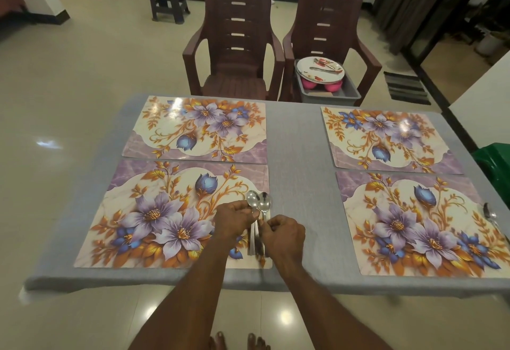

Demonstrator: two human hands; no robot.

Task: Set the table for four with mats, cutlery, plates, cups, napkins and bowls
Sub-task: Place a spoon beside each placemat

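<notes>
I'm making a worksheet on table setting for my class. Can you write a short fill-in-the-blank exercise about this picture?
1. The table has ____ floral mats laid on it.
2. The left hand holds a bunch of ____ over the near left mat.
3. A single spoon lies at the right edge of the near ____ mat.
4. The plates sit in a grey tub on a ____.

Missing words: four; spoons; right; chair

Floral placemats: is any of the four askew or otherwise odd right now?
The far-right floral placemat sits slightly rotated against the grey tablecloth edge, unlike the far-left floral placemat. Nothing spilled or damaged.
</notes>
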